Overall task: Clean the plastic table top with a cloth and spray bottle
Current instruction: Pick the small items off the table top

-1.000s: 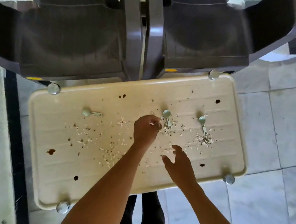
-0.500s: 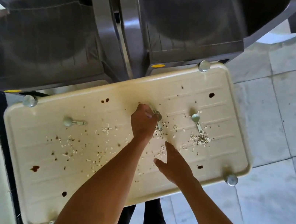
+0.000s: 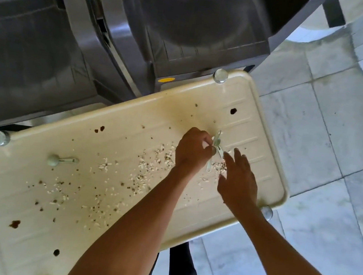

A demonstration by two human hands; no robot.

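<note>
The cream plastic table top (image 3: 24,195) is littered with pale grains (image 3: 147,167) and dark brown stains (image 3: 14,224). My left hand (image 3: 194,150) pinches small metal spoons (image 3: 217,143) just above the table's right part. Right beside them, my right hand (image 3: 237,182) hovers with its fingers spread and holds nothing. Another small spoon (image 3: 60,161) lies alone on the left part of the table. No cloth or spray bottle is in view.
Two dark plastic chairs (image 3: 192,32) stand pushed against the table's far edge. Round metal caps (image 3: 220,75) mark the table's corners. Pale floor tiles (image 3: 328,148) lie to the right, and my legs are under the near edge.
My left hand picked up the middle spoon and carried it right to the second spoon, which is now in its grip too. My right hand followed to the right.
</note>
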